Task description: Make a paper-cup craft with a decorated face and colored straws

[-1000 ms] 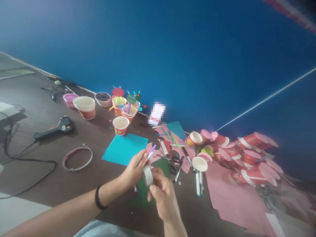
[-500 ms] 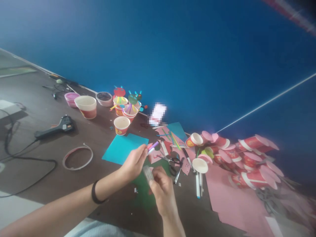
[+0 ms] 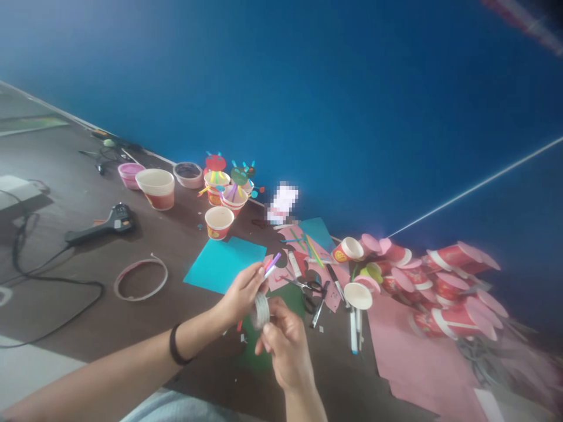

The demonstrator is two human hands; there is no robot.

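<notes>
My left hand (image 3: 241,296) is closed round a few thin coloured strips; a purple strip (image 3: 273,265) and paler and red ends stick out past the fingertips. Between my hands is a roll of clear tape (image 3: 261,312), seen partly edge-on. My right hand (image 3: 287,340) grips its right side with thumb and fingers. The roll lies close against the left fingers, and I cannot tell whether they touch it. Beneath my hands is a green sheet (image 3: 259,353). A turquoise sheet (image 3: 222,266) lies just beyond my left hand.
Scissors (image 3: 310,293), markers (image 3: 353,331) and pink paper scraps (image 3: 303,240) lie ahead right. Red cups with pink discs (image 3: 444,284) crowd the right, above pink sheets (image 3: 422,363). Upright paper cups (image 3: 219,224) stand near the blue wall (image 3: 281,88). A glue gun (image 3: 103,225) and tape ring (image 3: 141,280) lie left.
The tape roll has turned so more of its round side shows, and it sits nearer the left fingers. My right fingers have loosened and spread slightly. The left hand still holds the strips.
</notes>
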